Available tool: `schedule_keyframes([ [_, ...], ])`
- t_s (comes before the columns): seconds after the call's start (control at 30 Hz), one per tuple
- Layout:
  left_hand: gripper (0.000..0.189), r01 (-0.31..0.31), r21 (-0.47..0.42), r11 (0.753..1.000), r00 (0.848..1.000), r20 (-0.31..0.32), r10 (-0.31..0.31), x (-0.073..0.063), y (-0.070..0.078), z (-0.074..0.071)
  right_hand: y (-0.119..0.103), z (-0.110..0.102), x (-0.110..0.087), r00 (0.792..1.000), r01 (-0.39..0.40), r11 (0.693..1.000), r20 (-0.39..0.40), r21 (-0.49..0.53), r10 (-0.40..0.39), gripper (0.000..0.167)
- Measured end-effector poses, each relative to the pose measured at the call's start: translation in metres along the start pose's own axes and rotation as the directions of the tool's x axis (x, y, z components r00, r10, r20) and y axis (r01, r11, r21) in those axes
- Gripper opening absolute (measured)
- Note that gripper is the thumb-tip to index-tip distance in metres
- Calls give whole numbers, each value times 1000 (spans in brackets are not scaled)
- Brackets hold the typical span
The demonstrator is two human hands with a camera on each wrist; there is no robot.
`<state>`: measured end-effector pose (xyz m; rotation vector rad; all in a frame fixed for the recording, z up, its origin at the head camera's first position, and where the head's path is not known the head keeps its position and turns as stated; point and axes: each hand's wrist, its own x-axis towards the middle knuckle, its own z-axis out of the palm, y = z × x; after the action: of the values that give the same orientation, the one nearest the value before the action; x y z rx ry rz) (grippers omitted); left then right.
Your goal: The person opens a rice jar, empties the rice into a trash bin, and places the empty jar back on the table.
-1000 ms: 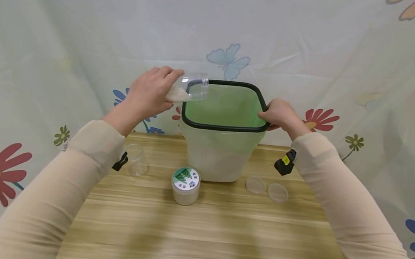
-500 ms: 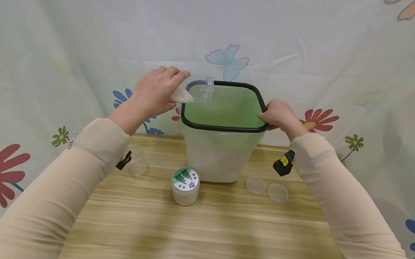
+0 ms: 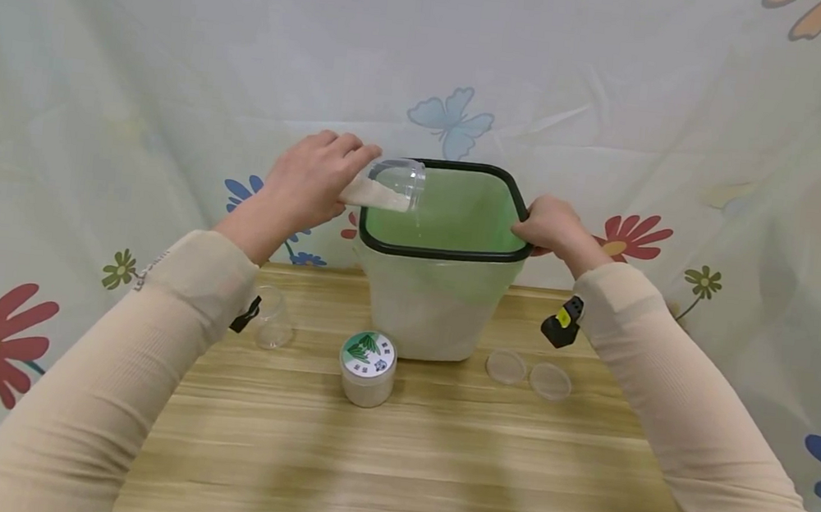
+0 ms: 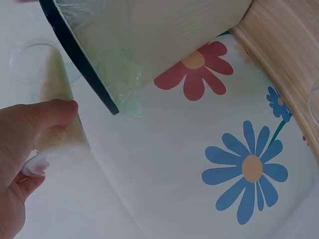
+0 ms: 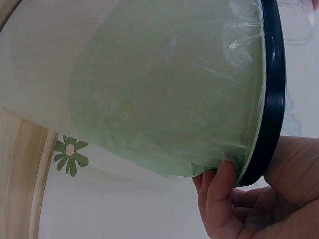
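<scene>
In the head view my left hand (image 3: 314, 177) grips a clear plastic jar (image 3: 402, 174) by its base end. The jar lies tilted, its mouth over the left side of a pale trash bin (image 3: 427, 315). White loose contents (image 3: 379, 197) reach along the jar's lower side to near the mouth; their kind is unclear. A green bag (image 3: 460, 207) lines the bin, folded over outside beneath a black rim (image 3: 448, 254). My right hand (image 3: 556, 227) holds the rim's right side; in the right wrist view its curled fingers (image 5: 219, 199) press the bag against the wall.
A lidded jar with a green-and-white label (image 3: 367, 367) stands before the bin. Left of it is a clear empty jar (image 3: 273, 319). Two clear round lids (image 3: 506, 367) lie to the right on the wooden table (image 3: 405, 470). A flowered cloth (image 3: 312, 49) hangs behind.
My left hand has moved slightly right with the jar and tipped its mouth lower. The white contents have slid toward the mouth. The right hand and bin have stayed put.
</scene>
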<state>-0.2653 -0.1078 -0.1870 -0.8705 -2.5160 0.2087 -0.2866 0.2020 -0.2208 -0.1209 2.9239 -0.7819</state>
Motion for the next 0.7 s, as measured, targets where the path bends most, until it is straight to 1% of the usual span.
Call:
schedule_keyframes([
  [0.2, 71, -12, 12, 1000, 1000, 0, 12, 1, 2, 0, -1, 0, -1, 1000, 7, 1000, -2, 1, -7, 17],
  [0.4, 66, -18, 13, 1000, 1000, -11, 18, -1, 3, 0, -2, 1, -1, 1000, 7, 1000, 1, 5, -7, 17],
  [0.53, 65, -27, 16, 1000, 999, -21, 27, -2, 3, 1, -2, 1, -1, 1000, 15, 1000, -2, -1, -15, 16],
  [0.7, 65, -30, 24, 999, 999, -12, 30, -1, 3, 0, -2, 1, -1, 1000, 15, 1000, -7, -21, -15, 16],
])
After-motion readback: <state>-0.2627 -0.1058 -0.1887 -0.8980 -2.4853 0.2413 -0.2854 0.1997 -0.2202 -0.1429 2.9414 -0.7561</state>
